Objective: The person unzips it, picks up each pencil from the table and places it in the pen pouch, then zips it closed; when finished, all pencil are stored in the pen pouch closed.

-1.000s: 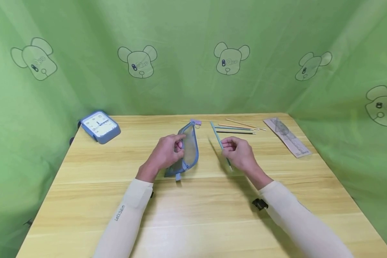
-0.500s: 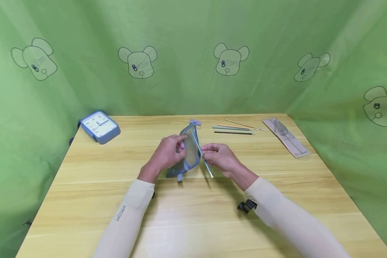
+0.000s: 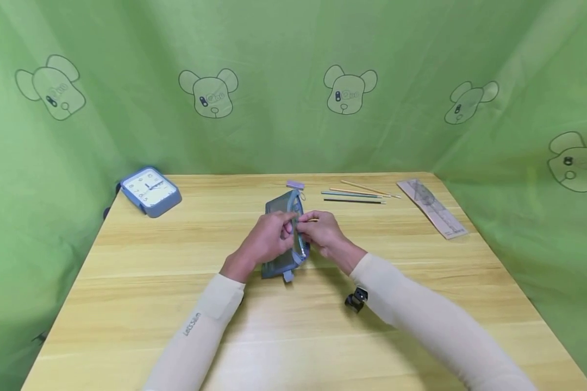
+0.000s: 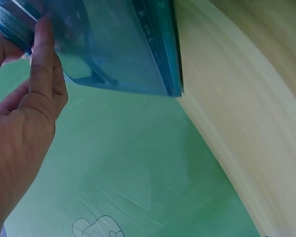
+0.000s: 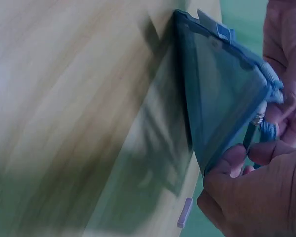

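Green curtain (image 3: 283, 32) behind a pale wood bench (image 3: 127, 326). Pinched in the left grip (image 3: 269, 239): zipped rim of a see-through blue pouch (image 5: 221, 89). Pinched in the right grip (image 3: 321, 231): a teal pencil (image 5: 250, 132), at the pouch's open mouth. Likely light and floppy, the pouch; best held by that firmer rim. Likely light, stiff and smooth, the pencil; best taken mid-shaft. Sheer walls, darker blue edging; shiny band near the pencil's pale end. To the right of the pouch, farther back: 4 other pencils (image 3: 354, 201).

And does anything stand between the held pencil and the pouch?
Nothing visible does: the right hand holds the pencil at the open mouth of the pouch, while the left hand grips its edge.
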The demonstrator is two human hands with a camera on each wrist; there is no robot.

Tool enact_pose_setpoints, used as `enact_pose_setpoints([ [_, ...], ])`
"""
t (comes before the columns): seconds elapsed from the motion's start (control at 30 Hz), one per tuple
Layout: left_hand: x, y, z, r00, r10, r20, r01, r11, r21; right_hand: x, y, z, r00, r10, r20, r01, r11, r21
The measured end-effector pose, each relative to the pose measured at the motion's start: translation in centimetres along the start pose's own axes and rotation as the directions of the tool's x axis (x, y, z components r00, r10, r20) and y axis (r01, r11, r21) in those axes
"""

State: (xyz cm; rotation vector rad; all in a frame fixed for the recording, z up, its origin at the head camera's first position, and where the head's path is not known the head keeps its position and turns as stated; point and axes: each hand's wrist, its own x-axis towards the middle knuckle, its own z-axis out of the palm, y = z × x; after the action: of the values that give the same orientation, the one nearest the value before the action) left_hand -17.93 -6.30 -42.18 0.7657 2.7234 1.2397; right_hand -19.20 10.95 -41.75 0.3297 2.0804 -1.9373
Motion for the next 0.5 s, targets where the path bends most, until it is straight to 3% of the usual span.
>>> enact_pose_setpoints([
  [0.17,0.0,-0.4,-0.2,0.999,-0.012,-0.041,0.011,1.000,-0.022,0.0,0.5,0.5,0.998,-0.062,-0.026,0.060,0.994,-0.087],
  [0.33,-0.2,-0.7,-1.1,0.997,-0.029,-0.076,0.024,0.998,-0.060,0.2,0.5,-1.4,0.984,-0.174,-0.043,0.166,0.975,-0.150],
  [0.4,-0.2,-0.8,-1.4,0.996,-0.045,-0.084,0.038,0.997,-0.073,0.8,0.5,-2.9,0.971,-0.236,-0.042,0.220,0.948,-0.230],
  [0.5,-0.4,-1.0,-1.9,0.994,-0.062,-0.094,0.055,0.995,-0.081,1.8,0.7,-5.6,0.950,-0.312,-0.028,0.273,0.869,-0.413],
])
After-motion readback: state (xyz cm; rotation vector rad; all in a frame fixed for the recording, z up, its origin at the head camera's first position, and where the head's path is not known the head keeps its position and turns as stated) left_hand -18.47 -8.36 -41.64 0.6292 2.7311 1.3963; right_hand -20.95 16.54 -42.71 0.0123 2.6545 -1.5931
